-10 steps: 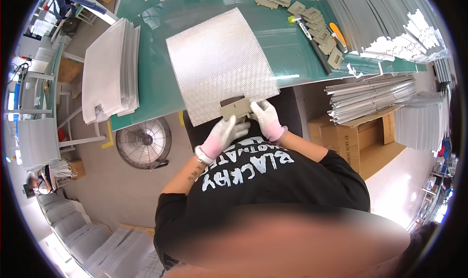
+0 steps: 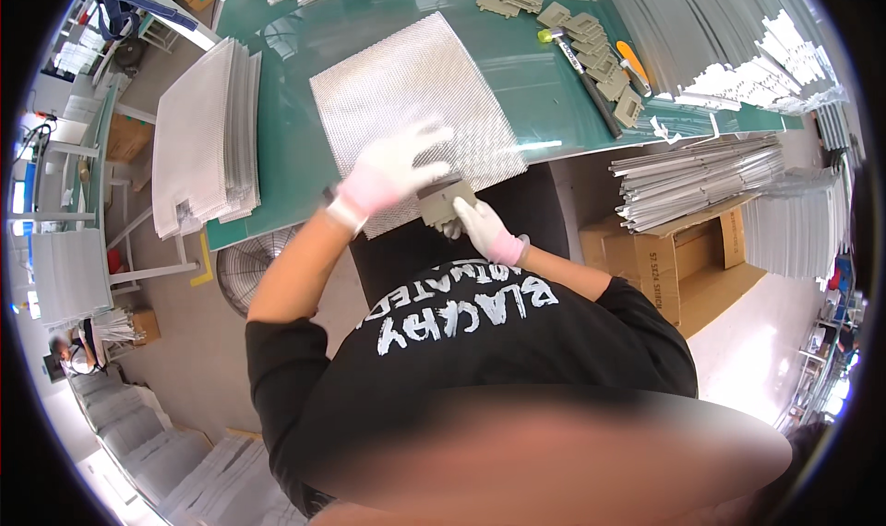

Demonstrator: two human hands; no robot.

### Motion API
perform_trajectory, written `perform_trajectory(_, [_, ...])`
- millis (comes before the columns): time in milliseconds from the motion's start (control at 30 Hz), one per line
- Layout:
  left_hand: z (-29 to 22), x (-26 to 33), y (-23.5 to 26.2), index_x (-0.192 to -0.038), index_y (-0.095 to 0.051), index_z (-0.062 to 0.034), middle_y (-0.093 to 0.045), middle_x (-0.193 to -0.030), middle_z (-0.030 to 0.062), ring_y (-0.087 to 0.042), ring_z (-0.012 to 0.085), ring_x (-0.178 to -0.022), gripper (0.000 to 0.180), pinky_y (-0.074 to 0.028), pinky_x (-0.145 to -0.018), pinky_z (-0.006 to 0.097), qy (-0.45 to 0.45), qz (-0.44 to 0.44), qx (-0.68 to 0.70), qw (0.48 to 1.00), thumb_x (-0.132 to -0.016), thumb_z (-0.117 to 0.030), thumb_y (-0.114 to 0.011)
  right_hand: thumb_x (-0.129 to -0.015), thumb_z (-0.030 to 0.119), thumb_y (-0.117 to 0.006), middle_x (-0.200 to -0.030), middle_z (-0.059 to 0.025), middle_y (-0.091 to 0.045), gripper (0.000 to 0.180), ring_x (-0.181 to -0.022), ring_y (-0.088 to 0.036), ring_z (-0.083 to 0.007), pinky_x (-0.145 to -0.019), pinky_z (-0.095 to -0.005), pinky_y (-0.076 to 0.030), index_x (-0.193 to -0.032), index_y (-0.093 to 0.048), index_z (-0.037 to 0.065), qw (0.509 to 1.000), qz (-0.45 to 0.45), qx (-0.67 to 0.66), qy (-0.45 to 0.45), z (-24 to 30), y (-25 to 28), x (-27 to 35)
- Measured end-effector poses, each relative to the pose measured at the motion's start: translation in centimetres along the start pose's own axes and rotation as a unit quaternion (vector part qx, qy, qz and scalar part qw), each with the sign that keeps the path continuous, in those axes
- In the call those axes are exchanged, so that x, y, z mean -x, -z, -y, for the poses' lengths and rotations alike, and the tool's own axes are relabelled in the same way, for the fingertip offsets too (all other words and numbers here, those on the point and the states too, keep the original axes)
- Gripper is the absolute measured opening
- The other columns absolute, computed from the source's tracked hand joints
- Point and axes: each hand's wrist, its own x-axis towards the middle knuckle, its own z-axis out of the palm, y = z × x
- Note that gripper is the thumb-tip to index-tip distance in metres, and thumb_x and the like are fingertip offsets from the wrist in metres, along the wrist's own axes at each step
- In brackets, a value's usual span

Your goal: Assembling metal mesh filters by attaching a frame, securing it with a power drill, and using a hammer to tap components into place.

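Observation:
A silvery metal mesh sheet lies on the green tabletop, its near edge reaching over the table's front. At that edge sits a flat olive-beige plastic piece with a small slot, next to the cutout in the mesh. My right hand, in a white and pink glove, grips the piece by its right side, thumb on top and fingers underneath. Gloved the same way, my left hand is over the mesh with its fingers spread, slightly blurred and holding nothing. It hides part of the mesh's left side.
Several similar plastic pieces lie at the back right beside a hammer and an orange-handled tool. Stacked mesh sheets stand at the left table edge. Metal strips lie on a cardboard box; a floor fan stands left.
My left hand has let go of the plastic piece and moved up and left over the mesh, fingers spreading. My right hand keeps the piece, having shifted slightly left and down.

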Motion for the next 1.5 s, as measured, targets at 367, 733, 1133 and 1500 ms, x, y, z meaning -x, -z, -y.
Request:
perform_trajectory(367, [-3.5,-3.1,-8.6,-0.145,-0.046,-0.0187,-0.039,-0.149,0.0203,-0.032,0.0431,-0.139,0.062,-0.019,-0.115,0.059,0.043,-0.010,-0.253,0.967,-0.091,-0.048,-0.055,-0.102,0.026,-0.052,-0.088,0.0024,-0.062,0.026,-0.076,-0.054,-0.0046,-0.069,-0.0228,-0.047,-0.102,-0.065,0.004,0.965,-0.224,-0.120,0.064,0.7,5.3,1.3])
perform_trajectory(733, [-3.7,-2.2,-8.4,-0.145,-0.045,-0.0161,-0.039,-0.148,0.0200,-0.031,0.0437,-0.138,0.060,-0.017,-0.115,0.060,0.060,0.003,-0.261,0.963,-0.093,-0.044,-0.054,-0.098,0.016,-0.061,-0.095,0.0001,-0.065,0.018,-0.082,-0.059,-0.0063,-0.073,-0.0234,-0.050,-0.108,-0.064,0.002,0.942,-0.271,-0.179,0.080,1.2,3.4,1.3])
perform_trajectory(1133, [-1.1,-3.1,-8.2,-0.143,-0.048,-0.0170,-0.040,-0.148,0.0190,-0.030,0.0425,-0.139,0.058,-0.016,-0.117,0.059,0.019,0.008,-0.266,0.964,-0.092,-0.044,-0.055,-0.095,0.040,-0.063,-0.088,-0.0021,-0.068,0.037,-0.076,-0.064,-0.0105,-0.067,-0.0260,-0.052,-0.107,-0.066,0.005,0.990,0.010,-0.065,-0.122,5.1,4.3,0.4])
perform_trajectory(1500, [1.2,-3.3,-4.3,-0.143,-0.042,-0.0029,-0.041,-0.147,0.0208,-0.032,0.0414,-0.139,0.080,-0.020,-0.116,0.056,-0.007,0.041,-0.282,0.958,-0.082,-0.049,-0.066,-0.084,0.013,-0.059,-0.113,-0.0130,-0.065,0.021,-0.103,-0.066,-0.0314,-0.085,-0.0406,-0.054,-0.101,-0.071,0.011,0.583,-0.217,0.765,-0.163,6.6,28.1,6.2])
